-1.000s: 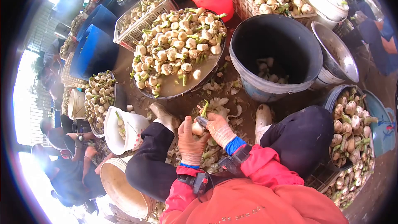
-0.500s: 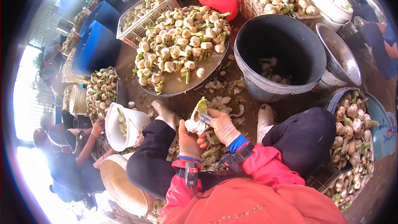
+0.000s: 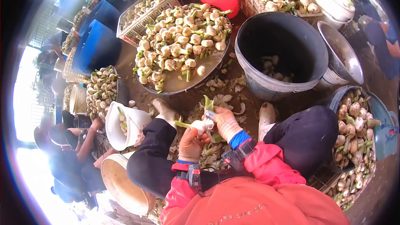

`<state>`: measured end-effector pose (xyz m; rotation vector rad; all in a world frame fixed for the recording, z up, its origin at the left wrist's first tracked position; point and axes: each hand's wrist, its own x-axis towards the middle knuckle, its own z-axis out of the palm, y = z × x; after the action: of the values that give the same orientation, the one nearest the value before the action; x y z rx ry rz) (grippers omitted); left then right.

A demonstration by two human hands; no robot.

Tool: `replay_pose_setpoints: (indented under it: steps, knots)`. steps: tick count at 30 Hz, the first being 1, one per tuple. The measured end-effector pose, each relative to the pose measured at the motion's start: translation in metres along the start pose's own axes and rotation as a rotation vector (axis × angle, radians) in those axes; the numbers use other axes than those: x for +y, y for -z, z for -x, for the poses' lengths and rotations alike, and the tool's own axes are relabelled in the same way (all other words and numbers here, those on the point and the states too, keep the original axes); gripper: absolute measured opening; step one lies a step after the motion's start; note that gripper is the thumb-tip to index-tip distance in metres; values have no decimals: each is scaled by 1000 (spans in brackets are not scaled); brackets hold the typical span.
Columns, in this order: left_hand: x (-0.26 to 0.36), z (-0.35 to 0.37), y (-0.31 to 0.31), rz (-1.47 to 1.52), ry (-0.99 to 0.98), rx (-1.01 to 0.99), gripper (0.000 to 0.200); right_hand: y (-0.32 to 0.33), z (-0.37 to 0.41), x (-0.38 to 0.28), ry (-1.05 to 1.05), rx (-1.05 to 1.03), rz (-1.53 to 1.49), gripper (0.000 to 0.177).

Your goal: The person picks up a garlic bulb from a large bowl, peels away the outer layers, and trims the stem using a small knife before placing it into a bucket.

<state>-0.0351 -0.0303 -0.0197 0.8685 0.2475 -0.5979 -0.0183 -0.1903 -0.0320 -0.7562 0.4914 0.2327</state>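
Note:
Between my legs, my left hand is closed around a white garlic bulb whose green stem points left. Beige fabric covers the palm of my left hand, and its fingertips look bare. Against the bulb's right side is my right hand, in a beige glove and closed on a small grey metal tool, much of it hidden by the fingers. A strip of green and pale outer leaf stands up at the tool. Shed garlic skins lie on the ground beneath both hands.
Ahead stands a wide basin heaped with garlic, beside a large dark bucket holding some bulbs. A white bucket tilts by my left leg, near an off-white bucket. Another garlic-filled bucket stands right. People work at left.
The bulb has turned in my left hand so its stem points left instead of up. A leaf strip now stands apart from it at my right hand.

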Motion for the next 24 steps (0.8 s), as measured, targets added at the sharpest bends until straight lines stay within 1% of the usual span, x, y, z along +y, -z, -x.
replay_pose_setpoints:
  steps: [1,2,4,5,6,8,9,10,12,13,14,16,17,18,20,21,22,24]
  knots:
    - [1,2,-7,74,1,-105,50,9,-9,8,86,83,59,17]
    - [3,5,-12,74,3,-104,50,26,-29,21,117,139,186,24]
    - [9,11,-21,189,121,-284,49,74,-79,66,169,238,420,23]
    - [11,12,-26,224,120,-265,58,52,-52,27,170,304,930,27]
    - [14,13,-28,223,118,-265,58,44,-42,22,171,302,930,27]
    - [16,13,-31,125,24,-167,68,34,-26,21,297,192,1066,37]
    - [15,12,-30,93,5,-129,75,32,-19,13,215,8,932,44]
    - [13,12,-28,96,3,-129,75,28,-12,10,215,7,935,44]
    - [8,8,-21,6,-16,-64,81,10,1,3,38,-309,187,43]
    - [6,7,-18,-87,-15,-48,78,-4,4,-5,13,-217,354,42]
    - [5,6,-17,-85,-18,-48,78,-7,7,-7,14,-220,357,42]
    - [1,5,-16,-161,-64,81,69,-15,12,-11,103,-96,427,38]
    - [-1,3,-11,-209,-110,146,53,-21,16,-12,58,-69,196,35]
    - [-1,1,-9,-205,-120,149,53,-21,16,-12,57,-79,202,35]
    - [-1,0,-4,-82,-167,293,41,-18,16,-16,146,-150,133,33]
    - [-1,2,-2,-21,-177,298,34,-16,14,-19,193,-196,59,33]
    - [-1,3,1,-18,-186,304,34,-14,10,-24,238,-242,-18,33]
    - [-2,4,6,71,-164,192,34,-8,6,-29,230,-116,-200,34]
